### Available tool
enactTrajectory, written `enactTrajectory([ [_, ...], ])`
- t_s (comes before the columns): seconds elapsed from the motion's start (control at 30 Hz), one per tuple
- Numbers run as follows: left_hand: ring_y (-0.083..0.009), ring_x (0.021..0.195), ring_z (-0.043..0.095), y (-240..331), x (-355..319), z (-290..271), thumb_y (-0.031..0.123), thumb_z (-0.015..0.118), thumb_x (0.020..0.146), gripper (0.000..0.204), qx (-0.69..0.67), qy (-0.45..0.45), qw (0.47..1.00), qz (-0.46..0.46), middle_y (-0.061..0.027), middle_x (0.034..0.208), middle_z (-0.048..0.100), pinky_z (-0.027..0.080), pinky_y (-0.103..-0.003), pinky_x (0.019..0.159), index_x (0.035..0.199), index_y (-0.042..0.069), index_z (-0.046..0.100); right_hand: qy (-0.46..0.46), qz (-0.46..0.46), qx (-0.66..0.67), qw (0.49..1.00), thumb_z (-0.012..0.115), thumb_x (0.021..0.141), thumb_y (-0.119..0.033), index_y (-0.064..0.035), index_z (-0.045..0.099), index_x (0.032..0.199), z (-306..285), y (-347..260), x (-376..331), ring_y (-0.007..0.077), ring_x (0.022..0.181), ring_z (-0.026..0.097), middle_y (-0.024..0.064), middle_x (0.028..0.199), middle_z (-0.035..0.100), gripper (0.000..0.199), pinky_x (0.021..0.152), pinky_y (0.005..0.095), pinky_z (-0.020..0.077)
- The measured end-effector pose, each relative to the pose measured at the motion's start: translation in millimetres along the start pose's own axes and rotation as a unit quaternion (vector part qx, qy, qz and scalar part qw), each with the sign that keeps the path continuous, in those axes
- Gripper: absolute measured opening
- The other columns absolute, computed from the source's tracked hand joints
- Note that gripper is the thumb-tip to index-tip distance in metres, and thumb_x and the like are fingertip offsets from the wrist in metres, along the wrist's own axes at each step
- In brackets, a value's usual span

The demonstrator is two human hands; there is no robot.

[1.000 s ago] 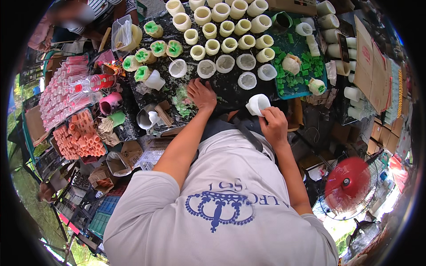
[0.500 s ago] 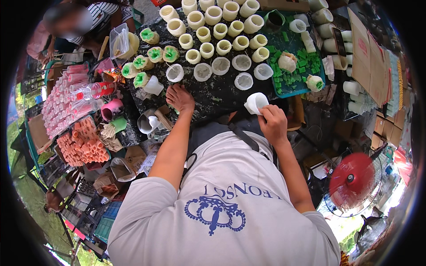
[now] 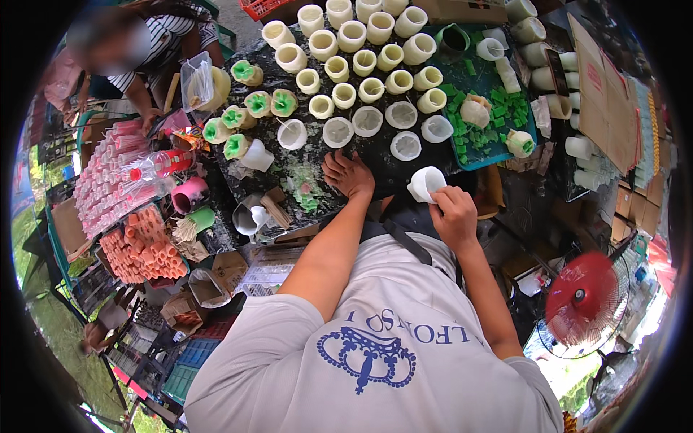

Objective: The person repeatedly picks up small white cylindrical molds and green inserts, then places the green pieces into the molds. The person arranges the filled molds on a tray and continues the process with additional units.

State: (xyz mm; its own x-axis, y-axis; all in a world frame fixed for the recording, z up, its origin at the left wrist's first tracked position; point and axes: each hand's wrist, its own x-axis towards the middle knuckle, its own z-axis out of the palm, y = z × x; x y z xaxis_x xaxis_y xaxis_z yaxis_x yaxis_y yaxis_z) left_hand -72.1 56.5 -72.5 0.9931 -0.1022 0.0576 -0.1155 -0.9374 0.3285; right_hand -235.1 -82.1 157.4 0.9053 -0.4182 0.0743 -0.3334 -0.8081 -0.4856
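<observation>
Head view: the dark fisheye rim cuts off the scene's corners, and a coworker in a striped top [image 3: 164, 40] at the upper left is only partly in frame. The blades of the red fan [image 3: 580, 294] at the lower right are blurred, and the rearmost cream cups [image 3: 352, 35] partly hide one another. What fills the grey pitcher [image 3: 244, 216] is hard to make out beyond a white piece at its mouth.

The right hand [image 3: 453, 211] holds a white cup [image 3: 427, 183] in a narrow grip at its right side, the fingers covering part of that edge. The cup is tilted, in front of the torso and just off the near edge of the black table [image 3: 315, 144]. Its inside bottom cannot be made out.

The left hand [image 3: 348, 175] is palm down at the table, empty as far as it shows, its fingers loosely spread and slightly bent; whether anything lies under the palm cannot be told. Its fingertips are just beside the near row of white cups [image 3: 367, 121]. To its left lie pale green scraps [image 3: 307, 189]; well to its right, green chunks [image 3: 498, 108] fill much of a teal tray [image 3: 487, 153].
</observation>
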Motion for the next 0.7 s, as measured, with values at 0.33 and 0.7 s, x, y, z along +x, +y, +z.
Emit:
enactTrajectory([
  [0.33,-0.0381,0.124,0.051,-76.8,69.6,-32.9,0.037,0.061,0.110,0.029,0.098,-0.077,0.991,-0.045,-0.0141,0.134,0.055,0.038,-0.053,0.103,0.122,0.011,0.060,0.009,-0.054,-0.001,0.999,0.082,0.081,-0.006,-0.0088,0.078,0.101,3.3,-1.0,23.4,0.0246,0.092,0.069,0.0028,0.098,0.072,0.020,0.084,0.0413,0.0493],
  [0.7,-0.0415,0.142,0.041,-14.9,15.6,-6.9,0.035,0.070,0.103,0.047,0.029,0.062,0.998,0.000,-0.0174,0.150,0.047,0.032,-0.060,0.113,0.137,0.008,0.051,0.019,-0.059,-0.007,0.998,0.083,0.081,-0.008,-0.0106,0.079,0.100,8.8,-1.1,29.6,0.0239,0.092,0.068,0.0017,0.098,0.073,0.020,0.086,0.0414,0.0484],
])
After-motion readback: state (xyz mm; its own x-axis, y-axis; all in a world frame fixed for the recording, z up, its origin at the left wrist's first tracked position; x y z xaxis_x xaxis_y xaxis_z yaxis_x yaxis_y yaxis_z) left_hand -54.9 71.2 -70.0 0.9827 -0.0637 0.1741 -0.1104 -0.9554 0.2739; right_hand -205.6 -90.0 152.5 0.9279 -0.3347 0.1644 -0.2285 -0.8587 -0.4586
